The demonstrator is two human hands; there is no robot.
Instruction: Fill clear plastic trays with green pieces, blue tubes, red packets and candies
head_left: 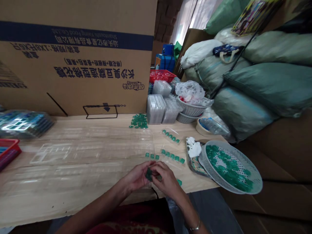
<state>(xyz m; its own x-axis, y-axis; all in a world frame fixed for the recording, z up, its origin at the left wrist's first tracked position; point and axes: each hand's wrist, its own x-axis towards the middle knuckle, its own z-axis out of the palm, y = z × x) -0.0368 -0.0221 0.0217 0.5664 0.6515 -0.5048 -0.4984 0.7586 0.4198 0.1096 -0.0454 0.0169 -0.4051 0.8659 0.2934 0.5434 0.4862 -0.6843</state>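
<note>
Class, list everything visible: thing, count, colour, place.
Table: one, pale, centre
Green pieces: many, green, table and round basket
Round basket: one, grey, right
Clear trays: several, transparent, table
Clear stacks: several, transparent, back centre
Carton: one, brown, back left
Red baskets: two, red, left and back
Blue packs: several, blue, left
Stacked baskets: two, grey, back centre
Sacks: several, green and white, right
Shirt: one, red, front
Left hand: one, bare, holding green piece
Right hand: one, bare, front centre

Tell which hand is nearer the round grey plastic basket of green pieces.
Right. The right hand is left of the basket in the picture; the left hand is farther left.
</note>
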